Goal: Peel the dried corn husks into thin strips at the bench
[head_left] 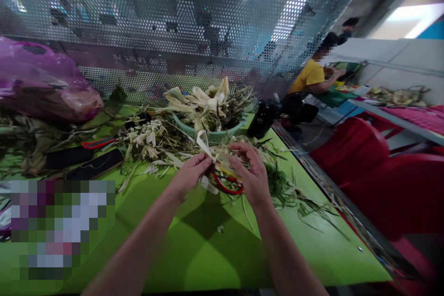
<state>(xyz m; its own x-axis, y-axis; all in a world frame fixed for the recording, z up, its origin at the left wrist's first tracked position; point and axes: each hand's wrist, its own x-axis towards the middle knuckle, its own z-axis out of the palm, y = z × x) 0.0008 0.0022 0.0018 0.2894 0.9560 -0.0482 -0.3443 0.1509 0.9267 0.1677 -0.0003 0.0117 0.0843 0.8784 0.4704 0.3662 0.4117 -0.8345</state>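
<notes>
My left hand (197,166) is closed in a pinch on a pale dried husk strip (202,142), whose curled end stands up above the fingertips. My right hand (252,173) is just to the right, thumb and forefinger apart and bent toward the left hand. A broad pale husk piece (226,163) shows between the two hands; whether the right thumb touches it I cannot tell. Under the hands lies a red and yellow looped handle (229,186), partly covered. Behind them a light green basket (222,136) holds a heap of dried husks (208,101).
Husk scraps (149,141) and green fibres (277,180) litter the green table (208,263). At left lie a red-handled tool (99,143), dark flat pieces (97,165) and a purple bag (45,78). A black object (263,118), red chairs (360,152) and a seated person (310,76) are rightward.
</notes>
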